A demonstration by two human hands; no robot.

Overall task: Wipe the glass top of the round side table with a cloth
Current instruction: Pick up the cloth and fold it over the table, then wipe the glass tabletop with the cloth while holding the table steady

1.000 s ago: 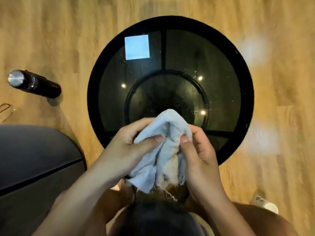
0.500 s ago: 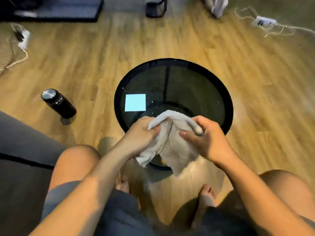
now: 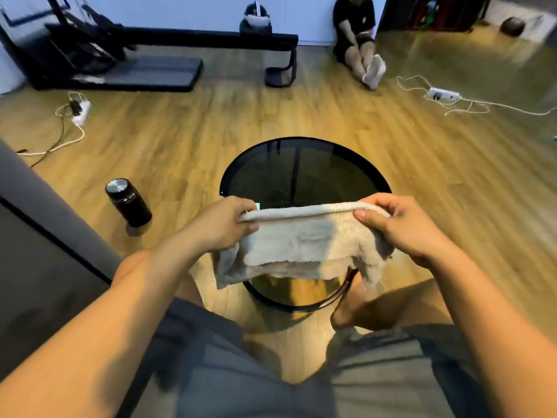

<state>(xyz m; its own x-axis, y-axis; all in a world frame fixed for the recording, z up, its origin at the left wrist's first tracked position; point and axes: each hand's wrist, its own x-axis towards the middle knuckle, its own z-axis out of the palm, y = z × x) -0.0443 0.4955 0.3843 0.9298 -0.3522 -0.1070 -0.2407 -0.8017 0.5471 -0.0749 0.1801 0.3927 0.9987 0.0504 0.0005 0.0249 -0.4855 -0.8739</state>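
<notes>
Above the glass top (image 3: pixel 301 176), cloth (image 3: pixel 301 239) taut between left hand (image 3: pixel 220 224) and right hand (image 3: pixel 404 224) (both hands pinching its upper edge)

Cloth (image 3: pixel 301 239) screens near half of glass top (image 3: pixel 328 176); far half open

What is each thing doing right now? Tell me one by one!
Cloth, stretched flat between both hands, bottom edge hanging loose.
Left hand, gripping the cloth's left end.
Right hand, pinching the cloth's right end.
Table, standing upright, near part hidden behind the cloth.
Bottle, standing on the floor, cap on.
</notes>
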